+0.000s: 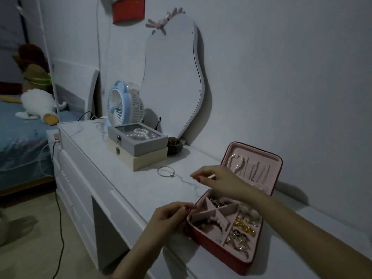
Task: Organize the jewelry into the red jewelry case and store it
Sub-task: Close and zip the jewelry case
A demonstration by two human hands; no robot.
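White bench (124, 186) carries all items. Far left: grey glass-lid box (138, 140), pearl strand inside, stacked on wooden box (141, 160). Thin bangle (165, 171) lies loose on bench just beside. Left hand (169, 220) and right hand (217, 181) apart, fingertips of each pinched; what they hold too fine to tell. Right: red jewelry case (231, 214) open on bench, pink lining; pearl bracelet and chains in upright lid, earrings and rings in divided tray.

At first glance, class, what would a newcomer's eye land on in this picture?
The open red jewelry case at the dresser's near right edge, its pink compartments full of earrings. Both hands, left hand and right hand, hover beside it, seemingly stretching a thin chain. Farther left, a bracelet lies before two stacked boxes.
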